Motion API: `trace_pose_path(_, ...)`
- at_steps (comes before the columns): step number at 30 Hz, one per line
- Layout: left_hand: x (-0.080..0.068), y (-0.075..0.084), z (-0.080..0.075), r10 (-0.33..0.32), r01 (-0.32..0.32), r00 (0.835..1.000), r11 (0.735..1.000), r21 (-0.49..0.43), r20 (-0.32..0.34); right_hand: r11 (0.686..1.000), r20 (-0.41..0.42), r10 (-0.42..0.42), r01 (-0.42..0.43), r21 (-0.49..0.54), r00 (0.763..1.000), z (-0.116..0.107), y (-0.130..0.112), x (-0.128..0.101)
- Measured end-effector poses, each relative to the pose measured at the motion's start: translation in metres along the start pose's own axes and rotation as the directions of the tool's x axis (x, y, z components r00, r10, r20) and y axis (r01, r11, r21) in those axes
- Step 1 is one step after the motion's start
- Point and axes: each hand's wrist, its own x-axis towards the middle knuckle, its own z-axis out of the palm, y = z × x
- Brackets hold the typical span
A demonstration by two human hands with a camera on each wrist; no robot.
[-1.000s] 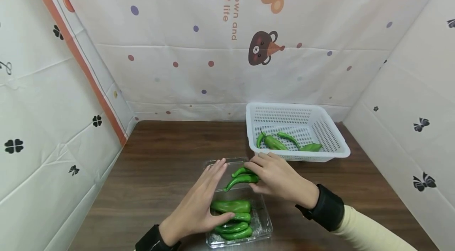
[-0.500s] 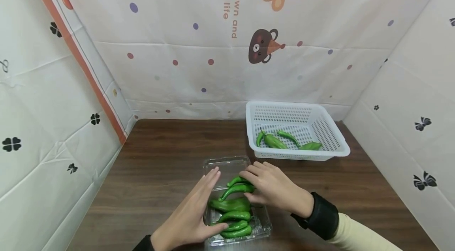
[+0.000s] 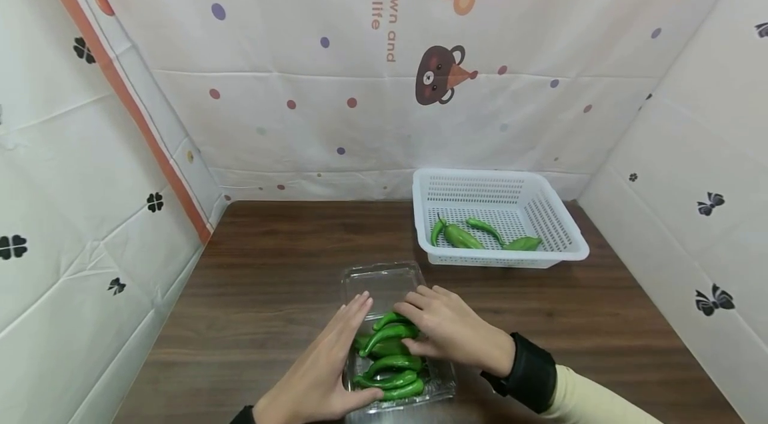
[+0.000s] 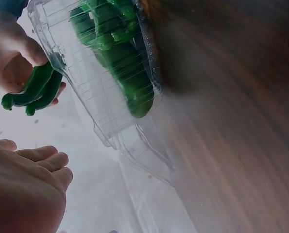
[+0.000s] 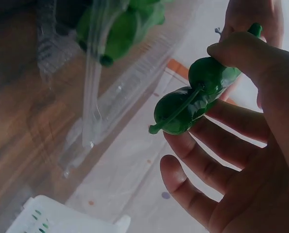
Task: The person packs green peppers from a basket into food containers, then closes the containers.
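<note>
My right hand [image 3: 453, 329] pinches two green chili peppers [image 5: 214, 75] between thumb and fingers, side by side, over the far part of a clear plastic box [image 3: 445, 381]. Several more green peppers [image 3: 393, 364] lie crosswise inside that box, a thicker one partly covered by the held pair in the head view. Along the box's left side my left hand [image 3: 318, 371] stands with straight fingers and thumb apart, holding nothing. In the left wrist view its fingers [image 4: 42, 158] are near the box wall, and the held peppers show above the box's edge.
The box's clear lid [image 3: 384, 281] lies folded back toward the far side. At the back right, a white perforated basket [image 3: 504, 256] holds several green peppers [image 3: 462, 236]. Both stand on a dark wooden table [image 3: 288, 257], with patterned cloth walls [image 3: 270, 137] around it.
My right hand has brought the two chili peppers toward me and lower, from over the lid to over the box. My left hand has shifted slightly back, fingers still straight.
</note>
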Motion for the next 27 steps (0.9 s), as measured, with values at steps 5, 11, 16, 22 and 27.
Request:
trace_pose_path(5,-0.002,-0.001,0.002,0.037,-0.037,0.999,0.999,-0.012,-0.001,1.000,0.032,0.004,-0.004,-0.001,0.999,0.004,-0.004,-0.001)
trace_pose_path(11,-0.005,-0.002,0.005,0.044,-0.044,0.999,0.999,0.003,0.011,1.000,0.084,0.023,-0.023,-0.005,0.996,0.007,-0.006,-0.001)
trace_pose_path(16,-0.006,-0.004,0.007,0.033,-0.033,0.999,0.999,0.007,0.036,1.000,0.107,0.023,-0.023,-0.005,0.994,0.011,-0.007,0.000)
trace_pose_path(22,-0.007,-0.005,0.009,0.026,-0.028,0.998,0.999,0.036,0.056,1.000,0.109,0.023,-0.021,-0.018,0.994,0.015,-0.008,-0.001)
trace_pose_path(27,-0.010,-0.006,0.010,0.020,-0.025,0.997,0.997,0.069,0.076,1.000,0.120,0.025,-0.024,-0.012,0.992,0.016,-0.009,0.000)
